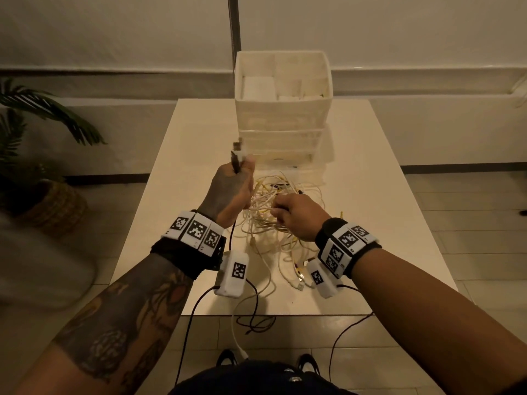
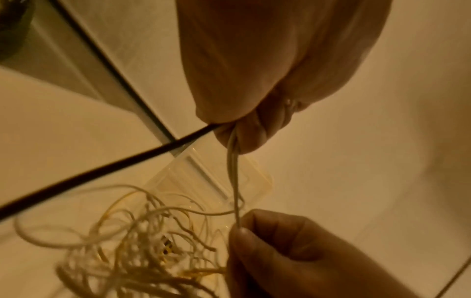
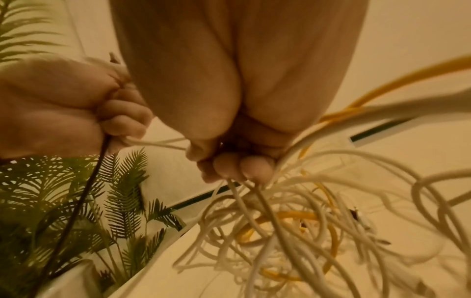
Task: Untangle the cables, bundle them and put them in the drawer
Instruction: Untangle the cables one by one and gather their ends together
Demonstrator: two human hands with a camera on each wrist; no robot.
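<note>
A tangle of white and yellow cables [image 1: 273, 212] lies on the cream table [image 1: 199, 132] in front of a stack of white plastic drawers [image 1: 282, 109]. My left hand [image 1: 232, 192] is raised in a fist around a black cable [image 2: 102, 169] and white cables [image 2: 233, 167], with blurred plug ends [image 1: 238, 151] sticking up from it. My right hand [image 1: 296, 215] grips a bunch of white cables [image 3: 254, 201] at the tangle's near side. A short white strand [image 3: 158, 143] runs taut between the two hands. The black cable drops over the table's front edge.
A potted palm [image 1: 34, 143] in a woven basket stands on the floor to the left. More cable ends [image 1: 299, 280] trail toward the table's front edge, and one white cable [image 1: 236, 337] hangs over it. The top drawer unit holds white boxes.
</note>
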